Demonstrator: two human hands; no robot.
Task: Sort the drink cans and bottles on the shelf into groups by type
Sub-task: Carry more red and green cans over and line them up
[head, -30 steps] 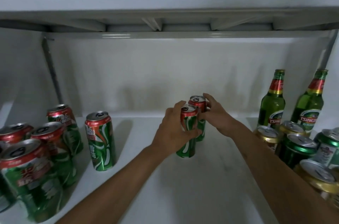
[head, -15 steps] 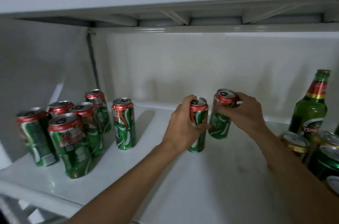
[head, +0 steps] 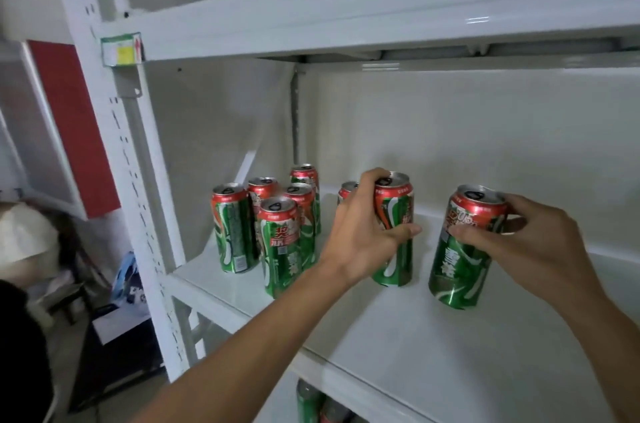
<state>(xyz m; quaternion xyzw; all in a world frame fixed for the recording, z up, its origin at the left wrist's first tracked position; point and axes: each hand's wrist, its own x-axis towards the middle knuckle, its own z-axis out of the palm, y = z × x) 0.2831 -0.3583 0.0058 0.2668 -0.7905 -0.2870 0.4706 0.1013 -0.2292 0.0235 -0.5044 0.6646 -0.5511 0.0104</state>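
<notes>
On the white shelf board (head: pixel 433 346) my left hand (head: pixel 360 239) grips a green-and-red can (head: pixel 394 249) that stands upright. My right hand (head: pixel 533 246) holds a second can of the same kind (head: pixel 457 270), tilted slightly, its base at or just above the board. A cluster of several matching cans (head: pixel 273 232) stands at the shelf's left end. One more can (head: pixel 347 190) shows partly behind my left hand. The beer bottles and gold-topped cans are out of view to the right.
The shelf's white upright post (head: pixel 138 214) runs down the left. The shelf above (head: pixel 381 6) carries clear jars and bottles. More cans (head: pixel 311 402) sit on the shelf below. Bags and boxes lie on the floor at the left.
Both hands have carried their cans leftward, toward the cluster at the shelf's left end. The view has swung left, and the beer bottles on the right have dropped out of sight.
</notes>
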